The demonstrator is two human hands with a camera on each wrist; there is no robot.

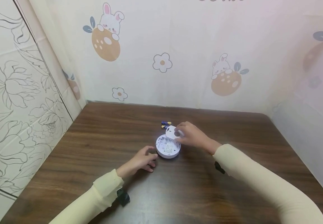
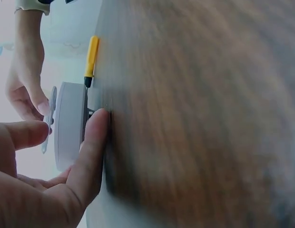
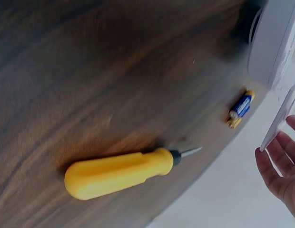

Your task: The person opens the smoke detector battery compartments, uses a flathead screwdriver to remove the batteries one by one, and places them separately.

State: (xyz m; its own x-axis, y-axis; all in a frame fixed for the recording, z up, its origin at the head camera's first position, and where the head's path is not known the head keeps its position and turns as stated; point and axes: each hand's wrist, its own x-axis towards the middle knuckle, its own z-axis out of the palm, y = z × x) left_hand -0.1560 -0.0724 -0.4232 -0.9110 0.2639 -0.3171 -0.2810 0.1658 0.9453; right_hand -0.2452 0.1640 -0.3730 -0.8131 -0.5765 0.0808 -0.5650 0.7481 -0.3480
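A round white device (image 1: 167, 151), like a smoke detector, lies on the table with its recessed face upward. Over its far edge my right hand (image 1: 190, 135) pinches a thin white plate (image 1: 170, 131) that has a round hole and is tilted above the device. In the right wrist view the fingertips (image 3: 271, 161) meet the plate's edge. My left hand (image 1: 141, 160) rests at the device's near left side, fingers loosely bent and spread. From the left wrist view, one finger (image 2: 96, 128) lies low by the device's side wall; whether the hand presses on it is unclear.
Two blue and yellow batteries (image 1: 166, 123) lie just behind the device. A yellow-handled screwdriver (image 3: 119, 175) lies on the wooden table (image 1: 108, 124), hidden from the head view. Patterned curtains (image 1: 189, 56) stand along the back and sides.
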